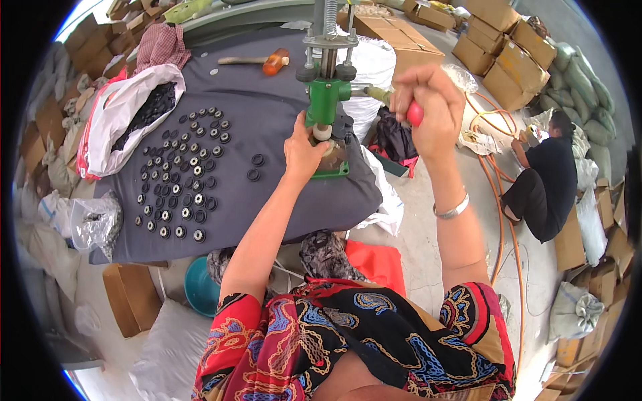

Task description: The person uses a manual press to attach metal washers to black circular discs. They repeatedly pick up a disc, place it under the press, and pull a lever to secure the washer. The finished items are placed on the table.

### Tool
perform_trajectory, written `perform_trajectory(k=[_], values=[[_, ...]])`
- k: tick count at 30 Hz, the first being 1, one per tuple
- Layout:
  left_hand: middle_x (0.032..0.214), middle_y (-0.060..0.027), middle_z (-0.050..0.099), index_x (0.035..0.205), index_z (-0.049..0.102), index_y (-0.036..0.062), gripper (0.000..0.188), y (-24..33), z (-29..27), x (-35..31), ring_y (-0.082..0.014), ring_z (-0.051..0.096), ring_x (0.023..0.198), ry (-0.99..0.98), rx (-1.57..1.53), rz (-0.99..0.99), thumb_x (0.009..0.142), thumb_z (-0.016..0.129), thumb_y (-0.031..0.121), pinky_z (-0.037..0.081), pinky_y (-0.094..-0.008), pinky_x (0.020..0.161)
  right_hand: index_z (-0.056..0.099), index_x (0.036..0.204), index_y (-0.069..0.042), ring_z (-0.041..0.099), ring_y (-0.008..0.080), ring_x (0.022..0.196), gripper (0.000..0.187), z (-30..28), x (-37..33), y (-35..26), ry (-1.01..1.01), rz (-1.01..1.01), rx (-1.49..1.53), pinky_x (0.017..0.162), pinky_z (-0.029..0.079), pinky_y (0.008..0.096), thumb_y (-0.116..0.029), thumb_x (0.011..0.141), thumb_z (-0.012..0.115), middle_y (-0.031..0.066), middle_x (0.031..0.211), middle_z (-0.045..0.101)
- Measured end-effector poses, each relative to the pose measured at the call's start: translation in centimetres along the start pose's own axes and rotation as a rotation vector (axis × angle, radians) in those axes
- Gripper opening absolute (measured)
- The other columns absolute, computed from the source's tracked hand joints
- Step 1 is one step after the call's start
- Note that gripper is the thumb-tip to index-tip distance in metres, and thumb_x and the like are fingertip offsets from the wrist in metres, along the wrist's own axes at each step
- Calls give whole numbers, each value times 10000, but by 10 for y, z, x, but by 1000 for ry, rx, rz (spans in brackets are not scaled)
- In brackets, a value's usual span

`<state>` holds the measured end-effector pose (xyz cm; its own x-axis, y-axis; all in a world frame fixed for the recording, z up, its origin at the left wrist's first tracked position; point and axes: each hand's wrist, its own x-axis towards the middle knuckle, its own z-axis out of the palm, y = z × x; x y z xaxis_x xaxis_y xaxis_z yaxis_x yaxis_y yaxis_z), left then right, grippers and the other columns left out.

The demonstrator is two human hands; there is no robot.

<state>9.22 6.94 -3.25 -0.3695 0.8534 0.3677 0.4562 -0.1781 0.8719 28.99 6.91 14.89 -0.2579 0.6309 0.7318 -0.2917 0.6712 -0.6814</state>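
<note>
A green hand press (326, 100) stands at the table's far right, with a pale round piece (322, 132) under its ram. My left hand (304, 152) is at the press base, fingers curled in around that spot; what they hold is hidden. Raised to the right, my right hand (431, 110) is closed round the press lever (374, 93), whose red knob (415, 113) shows below the fingers. Several black rings (174, 189), some with metal centres, lie in rows on the dark cloth (267, 200). Two black rings (255, 167) lie apart, nearer the press.
A hammer with an orange head (274, 62) lies at the back. On the left are a white sack of black parts (134, 120) and a clear plastic bag (95, 224). Orange hoses (498, 194) cross the floor at right, near a crouching person (545, 174). Cardboard boxes (515, 73) stand behind.
</note>
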Motion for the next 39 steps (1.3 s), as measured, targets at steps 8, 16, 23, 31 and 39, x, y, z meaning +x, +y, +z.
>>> perform_trajectory(k=[8,16,23,31,39], values=[[1183,-174,642,1387,383,5,807,7,-18,-9,-308,628,1081,12,172,101,683,771,81,496,-377,912,622,798,25,560,246,552,166,7,-99,63,-71,-519,-180,607,493,371,-72,814,488,93,604,556],[1092,-156,660,1168,617,46,441,1,-79,-72,-303,636,941,145,247,239,735,695,62,513,-396,812,597,854,41,517,184,616,163,-8,-93,47,-206,-344,-211,687,477,371,-36,838,455,86,655,540],[971,-72,698,1131,658,53,345,-18,-172,-117,-111,619,764,334,301,-6,792,655,-16,506,-256,673,605,927,74,501,130,589,243,-3,-13,0,-129,-15,-42,594,440,280,-64,866,414,75,648,532],[893,-105,672,965,699,44,214,-21,-244,-188,-285,622,801,386,731,-129,753,694,73,501,-378,741,605,950,80,464,137,560,259,-4,39,-2,-118,71,71,622,452,300,-58,868,402,63,631,499],[920,-87,682,939,709,50,208,-34,-219,-191,-300,590,861,332,880,66,735,703,89,484,-404,776,608,965,88,465,145,558,265,-7,39,2,-107,34,98,611,462,308,-48,873,400,69,633,501]])
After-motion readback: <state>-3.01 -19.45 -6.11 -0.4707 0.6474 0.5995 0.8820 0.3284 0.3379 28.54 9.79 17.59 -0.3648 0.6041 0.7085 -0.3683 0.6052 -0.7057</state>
